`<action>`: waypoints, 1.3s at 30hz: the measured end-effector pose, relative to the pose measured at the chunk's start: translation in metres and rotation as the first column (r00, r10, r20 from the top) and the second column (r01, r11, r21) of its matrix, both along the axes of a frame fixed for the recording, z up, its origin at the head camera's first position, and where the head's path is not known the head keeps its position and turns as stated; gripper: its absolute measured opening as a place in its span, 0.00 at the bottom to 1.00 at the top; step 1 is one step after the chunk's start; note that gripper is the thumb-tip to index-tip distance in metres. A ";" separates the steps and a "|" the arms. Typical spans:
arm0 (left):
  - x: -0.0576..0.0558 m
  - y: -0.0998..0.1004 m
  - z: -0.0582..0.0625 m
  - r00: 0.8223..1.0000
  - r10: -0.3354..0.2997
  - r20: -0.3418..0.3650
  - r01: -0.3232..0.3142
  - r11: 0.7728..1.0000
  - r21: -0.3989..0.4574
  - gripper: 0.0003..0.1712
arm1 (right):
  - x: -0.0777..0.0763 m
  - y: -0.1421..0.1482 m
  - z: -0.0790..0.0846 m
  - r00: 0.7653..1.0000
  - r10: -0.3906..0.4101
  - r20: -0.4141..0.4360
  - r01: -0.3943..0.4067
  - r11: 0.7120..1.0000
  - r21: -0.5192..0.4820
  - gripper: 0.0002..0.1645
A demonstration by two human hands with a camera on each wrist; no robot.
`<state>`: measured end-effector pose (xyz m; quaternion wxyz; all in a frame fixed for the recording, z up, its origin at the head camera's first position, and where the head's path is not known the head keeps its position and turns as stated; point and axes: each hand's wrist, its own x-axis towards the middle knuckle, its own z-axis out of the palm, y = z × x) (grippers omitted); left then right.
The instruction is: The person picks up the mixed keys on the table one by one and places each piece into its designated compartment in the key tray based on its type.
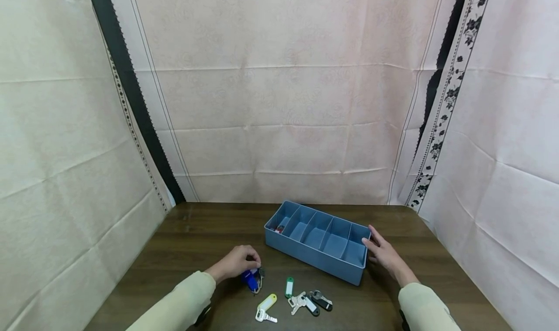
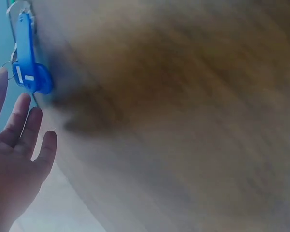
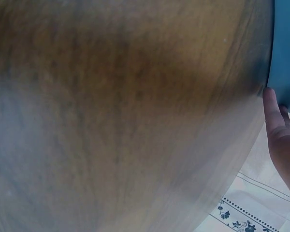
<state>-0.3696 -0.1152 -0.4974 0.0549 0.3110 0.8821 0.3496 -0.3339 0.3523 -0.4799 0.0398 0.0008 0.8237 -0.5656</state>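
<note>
My left hand point(image 1: 238, 262) pinches a bunch of blue key tags point(image 1: 251, 280) with metal rings, hanging from the fingertips left of the box. In the left wrist view the blue tags point(image 2: 26, 63) dangle by the thumb, the other fingers spread. A blue compartment box point(image 1: 312, 258) stands at an angle on the table, small reddish items in its far-left section. At its right end rests my right hand point(image 1: 384, 258), thumb over the rim. In the right wrist view, fairly straight fingers point(image 3: 272, 108) lie along the box wall point(image 3: 287, 58).
In front of the box lie a yellow-tagged key point(image 1: 267, 303), a green tag point(image 1: 289, 287) by some keys point(image 1: 297, 302), and black-tagged keys point(image 1: 321, 300). The brown wooden table point(image 1: 209, 224) ends at pale cloth point(image 1: 284, 103) hung behind and on both sides.
</note>
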 end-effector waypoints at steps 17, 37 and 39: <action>-0.012 0.000 0.024 0.982 0.180 0.059 -0.187 0.966 0.178 0.04 | -0.001 0.001 -0.001 1.000 0.001 0.005 -0.001 1.000 0.000 0.44; -0.020 0.010 0.056 0.949 0.310 0.056 -0.314 0.916 0.252 0.03 | -0.001 0.001 -0.003 1.000 -0.002 -0.005 0.002 1.000 -0.001 0.44; -0.021 0.011 0.059 0.947 0.315 0.059 -0.320 0.913 0.252 0.03 | 0.000 0.001 -0.003 1.000 0.001 -0.005 -0.001 1.000 -0.003 0.44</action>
